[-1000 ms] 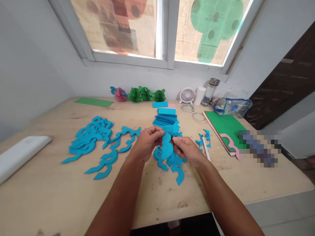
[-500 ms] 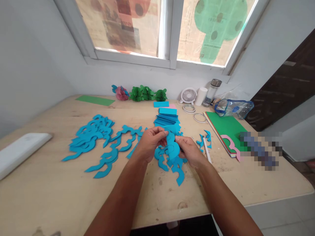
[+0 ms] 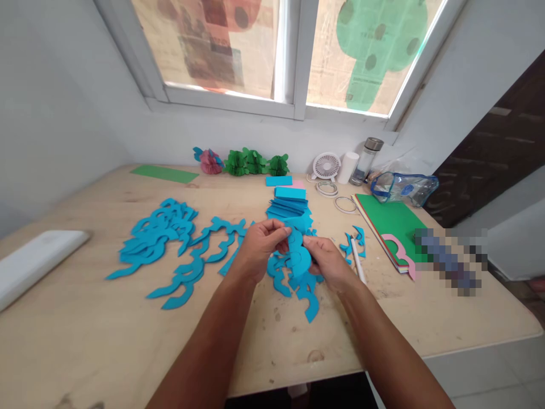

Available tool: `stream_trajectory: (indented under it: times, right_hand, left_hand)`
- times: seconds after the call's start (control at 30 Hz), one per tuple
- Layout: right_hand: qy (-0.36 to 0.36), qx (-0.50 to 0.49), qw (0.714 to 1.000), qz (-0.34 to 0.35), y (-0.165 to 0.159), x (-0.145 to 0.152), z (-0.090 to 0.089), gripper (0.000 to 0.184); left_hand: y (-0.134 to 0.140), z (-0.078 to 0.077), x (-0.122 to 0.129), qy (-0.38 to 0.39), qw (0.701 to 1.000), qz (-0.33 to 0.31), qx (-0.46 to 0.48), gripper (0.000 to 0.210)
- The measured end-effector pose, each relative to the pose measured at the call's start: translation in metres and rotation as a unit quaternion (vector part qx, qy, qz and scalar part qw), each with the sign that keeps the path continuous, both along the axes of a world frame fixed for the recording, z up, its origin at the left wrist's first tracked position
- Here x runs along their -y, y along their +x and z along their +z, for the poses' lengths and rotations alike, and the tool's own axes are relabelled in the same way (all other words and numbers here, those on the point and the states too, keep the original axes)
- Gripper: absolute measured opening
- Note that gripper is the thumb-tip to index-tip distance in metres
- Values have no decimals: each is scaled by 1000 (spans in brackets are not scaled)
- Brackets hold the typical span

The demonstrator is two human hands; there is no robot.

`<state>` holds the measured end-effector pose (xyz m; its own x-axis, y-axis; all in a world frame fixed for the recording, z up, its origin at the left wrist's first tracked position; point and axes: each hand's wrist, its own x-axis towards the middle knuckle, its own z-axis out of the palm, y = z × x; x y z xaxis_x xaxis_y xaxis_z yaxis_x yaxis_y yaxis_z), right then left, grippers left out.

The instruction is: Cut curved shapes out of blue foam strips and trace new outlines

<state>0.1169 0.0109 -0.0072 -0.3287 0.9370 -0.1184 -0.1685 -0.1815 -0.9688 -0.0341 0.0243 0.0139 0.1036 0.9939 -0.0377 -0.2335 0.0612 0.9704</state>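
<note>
Between my hands is a blue scalloped paper cut-out (image 3: 300,259) with rounded lobes, held above the table. My left hand (image 3: 260,245) pinches its upper left edge between thumb and fingers. On the other side, my right hand (image 3: 327,260) grips its right edge, thumb on top. Below the held piece lie loose blue paper offcuts (image 3: 313,304), partly hidden by it and by my hands. A stack of folded blue paper pieces (image 3: 289,205) sits just beyond my fingers. Curved blue paper strips (image 3: 193,270) are spread to the left of my left hand.
A tangled pile of blue cut strips (image 3: 159,230) lies at left. To the right are a white pen (image 3: 358,261), small blue scraps (image 3: 361,236) and a green paper pad (image 3: 389,221). Tape rolls (image 3: 327,188), a small fan (image 3: 326,165) and a glass bottle (image 3: 367,162) stand behind.
</note>
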Motion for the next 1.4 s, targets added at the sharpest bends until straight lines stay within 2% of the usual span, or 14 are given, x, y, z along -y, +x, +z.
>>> stream_trajectory:
  times: [0.4, 0.8, 1.4]
  right_hand:
    - [-1, 22, 1000, -13, -2, 2, 1, 50]
    - [4, 23, 1000, -3, 0, 0, -4, 49]
    - [14, 42, 999, 2, -1, 1, 1, 50]
  left_hand:
    - [0, 0, 2, -20, 999, -3, 36, 22]
    - [0, 3, 1, -1, 1000, -10, 5, 21]
    - [-2, 2, 1, -3, 1000, -3, -9, 19]
